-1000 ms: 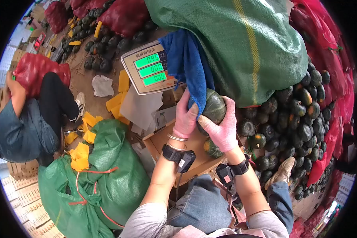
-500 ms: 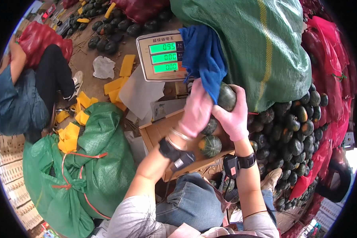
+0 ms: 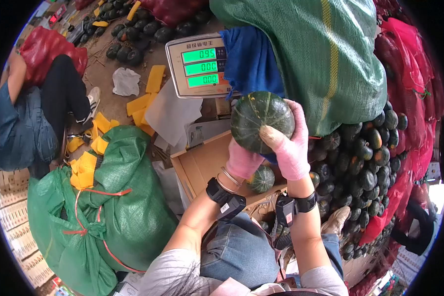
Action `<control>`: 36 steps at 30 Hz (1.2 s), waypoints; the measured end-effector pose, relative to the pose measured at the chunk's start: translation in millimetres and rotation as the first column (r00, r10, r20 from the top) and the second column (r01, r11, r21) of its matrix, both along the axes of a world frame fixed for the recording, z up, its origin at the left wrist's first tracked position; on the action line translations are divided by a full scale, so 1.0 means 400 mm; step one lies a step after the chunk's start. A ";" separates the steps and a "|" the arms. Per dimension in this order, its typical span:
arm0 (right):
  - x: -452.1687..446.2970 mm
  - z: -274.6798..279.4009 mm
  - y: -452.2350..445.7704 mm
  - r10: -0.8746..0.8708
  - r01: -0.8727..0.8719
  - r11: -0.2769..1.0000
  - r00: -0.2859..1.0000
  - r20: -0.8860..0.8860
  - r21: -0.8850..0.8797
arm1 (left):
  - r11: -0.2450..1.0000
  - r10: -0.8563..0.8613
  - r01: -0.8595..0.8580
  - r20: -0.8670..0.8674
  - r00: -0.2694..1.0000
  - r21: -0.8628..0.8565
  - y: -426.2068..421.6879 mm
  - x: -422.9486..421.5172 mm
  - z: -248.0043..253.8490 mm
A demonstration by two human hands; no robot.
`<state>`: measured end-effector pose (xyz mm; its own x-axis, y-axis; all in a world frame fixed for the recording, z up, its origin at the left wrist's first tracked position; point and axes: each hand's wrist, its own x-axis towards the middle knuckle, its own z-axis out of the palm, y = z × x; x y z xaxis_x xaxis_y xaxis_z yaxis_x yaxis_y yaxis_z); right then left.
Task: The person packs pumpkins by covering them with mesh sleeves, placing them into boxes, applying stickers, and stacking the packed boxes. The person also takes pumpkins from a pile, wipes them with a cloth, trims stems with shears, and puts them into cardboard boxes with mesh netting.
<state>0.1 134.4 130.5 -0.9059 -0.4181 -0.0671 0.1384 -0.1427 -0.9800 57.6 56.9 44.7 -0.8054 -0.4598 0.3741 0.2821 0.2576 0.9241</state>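
Observation:
A round dark green pumpkin with pale stripes is raised above the open cardboard box. My right hand, in a pink glove with a dirty thumb tip, is closed on its right side, thumb across the front. Beneath the pumpkin is my left hand, also gloved in pink; its fingers are hidden behind the pumpkin. A blue cloth hangs over the scale's edge and runs behind the pumpkin, with a bit showing beside my left hand. Another striped pumpkin sits in the box.
A scale display reads 0.95. A large green sack stands beyond, and a tied green sack at the left. Many pumpkins are heaped at the right beside red net bags. Another person sits at the left.
The pumpkin has turned and come up toward me, showing its broad face. My left hand has moved down from its front to underneath. The cloth now hangs mostly behind it.

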 end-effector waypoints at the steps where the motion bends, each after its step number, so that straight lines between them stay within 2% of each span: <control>1: 0.000 -0.004 0.000 -0.020 0.023 0.998 0.998 -0.059 0.052 | 0.985 -0.018 0.021 -0.023 1.000 0.171 -0.004 0.011 0.016; 2: -0.005 -0.009 0.000 -0.035 0.048 0.994 0.992 -0.125 0.101 | 0.920 -0.071 0.081 -0.038 0.997 0.383 -0.008 0.006 0.034; 3: -0.017 -0.029 0.008 -0.059 0.121 0.969 0.961 -0.271 0.215 | 0.806 -0.098 0.118 -0.066 0.993 0.580 -0.013 0.001 0.052; 4: -0.024 -0.043 0.019 -0.084 0.183 0.940 0.942 -0.324 0.289 | 0.605 -0.162 0.175 -0.095 0.982 0.777 -0.020 -0.012 0.068; 5: -0.028 -0.053 0.030 -0.103 0.247 0.901 0.921 -0.377 0.356 | 0.354 -0.215 0.210 -0.139 0.967 0.911 -0.026 -0.024 0.075; 6: -0.018 -0.034 0.025 -0.070 0.298 0.861 0.872 -0.484 0.412 | 0.595 -0.178 0.219 -0.139 0.974 0.773 -0.022 -0.036 0.015; 7: -0.007 -0.009 0.022 -0.017 0.272 0.827 0.886 -0.463 0.492 | 0.870 -0.141 0.137 -0.027 0.990 0.474 -0.043 -0.041 0.074; 9: -0.001 0.011 0.050 0.097 0.155 0.833 0.905 -0.415 0.532 | 0.972 -0.225 0.227 -0.045 0.973 0.059 -0.103 -0.081 0.098; 10: 0.007 -0.006 0.065 0.156 0.110 0.865 0.869 -0.470 0.489 | 0.832 -0.498 0.493 -0.048 0.866 0.256 -0.140 -0.106 0.113; 11: 0.021 -0.021 0.067 0.111 0.119 0.878 0.891 -0.440 0.463 | 0.769 -0.562 0.555 -0.076 0.823 0.317 -0.141 -0.133 0.100; 13: 0.013 0.000 0.055 0.000 0.215 0.868 0.902 -0.433 0.447 | 0.805 -0.467 0.473 -0.111 0.877 0.358 -0.111 -0.137 0.110; 15: -0.014 0.010 0.047 -0.021 0.295 0.848 0.849 -0.527 0.440 | 0.933 -0.302 0.284 0.050 0.952 0.220 -0.083 -0.077 0.130; 16: -0.030 0.002 0.044 -0.075 0.294 0.868 0.875 -0.478 0.401 | 0.876 -0.303 0.289 -0.025 0.953 0.387 -0.042 -0.065 0.047; 17: -0.039 -0.007 0.042 -0.124 0.293 0.886 0.897 -0.424 0.360 | 0.901 -0.269 0.273 -0.058 0.961 0.337 -0.027 -0.066 0.025; 18: -0.031 0.020 0.037 -0.082 0.265 0.868 0.910 -0.405 0.420 | 0.925 -0.228 0.246 -0.094 0.969 0.290 -0.021 -0.069 0.036; 20: -0.026 0.013 0.061 0.021 0.219 0.860 0.888 -0.460 0.461 | 0.927 -0.255 0.267 -0.082 0.964 0.263 -0.035 -0.070 0.053; 21: -0.022 0.012 0.073 0.073 0.198 0.850 0.873 -0.482 0.487 | 0.903 -0.329 0.323 -0.029 0.944 0.282 -0.072 -0.084 0.103; 23: -0.002 0.018 0.085 0.204 0.072 0.861 0.858 -0.471 0.504 | 0.760 -0.550 0.518 -0.035 0.834 0.394 -0.122 -0.133 0.124; 25: -0.007 0.020 0.080 0.129 0.081 0.890 0.900 -0.417 0.449 | 0.803 -0.523 0.492 0.001 0.852 0.337 -0.118 -0.133 0.151; 27: -0.016 0.008 0.067 -0.069 0.113 0.961 0.982 -0.177 0.251 | 0.870 -0.322 0.325 -0.071 0.944 0.370 -0.060 -0.084 0.118; 28: -0.031 0.017 0.061 -0.132 0.183 0.946 0.971 -0.197 0.268 | 0.928 -0.231 0.238 -0.059 0.971 0.287 -0.022 -0.057 0.087; 29: -0.044 -0.001 0.060 -0.150 0.180 0.961 0.977 -0.152 0.211 | 0.942 -0.194 0.208 -0.077 0.978 0.263 -0.006 -0.055 0.071; 30: -0.045 -0.017 0.064 -0.133 0.174 0.954 0.975 -0.176 0.242 | 0.955 -0.154 0.173 -0.095 0.984 0.241 0.003 -0.054 0.068; 32: -0.041 -0.037 0.080 -0.059 0.121 0.954 0.973 -0.224 0.275 | 0.881 -0.306 0.318 -0.091 0.948 0.350 -0.023 -0.055 0.055; 33: -0.038 -0.042 0.093 -0.007 0.078 0.958 0.968 -0.251 0.274 | 0.742 -0.492 0.476 -0.100 0.865 0.472 -0.070 -0.072 0.071; 34: -0.035 -0.048 0.103 0.038 0.040 0.961 0.960 -0.276 0.274 | 0.696 -0.540 0.501 -0.084 0.837 0.515 -0.090 -0.088 0.095; 35: -0.045 -0.062 0.098 0.062 0.087 0.955 0.878 -0.475 0.285 | 0.685 -0.578 0.505 -0.031 0.815 0.525 -0.101 -0.093 0.109; 36: -0.046 -0.054 0.100 0.077 0.070 0.945 0.901 -0.427 0.319 | 0.707 -0.554 0.476 -0.007 0.832 0.522 -0.099 -0.096 0.108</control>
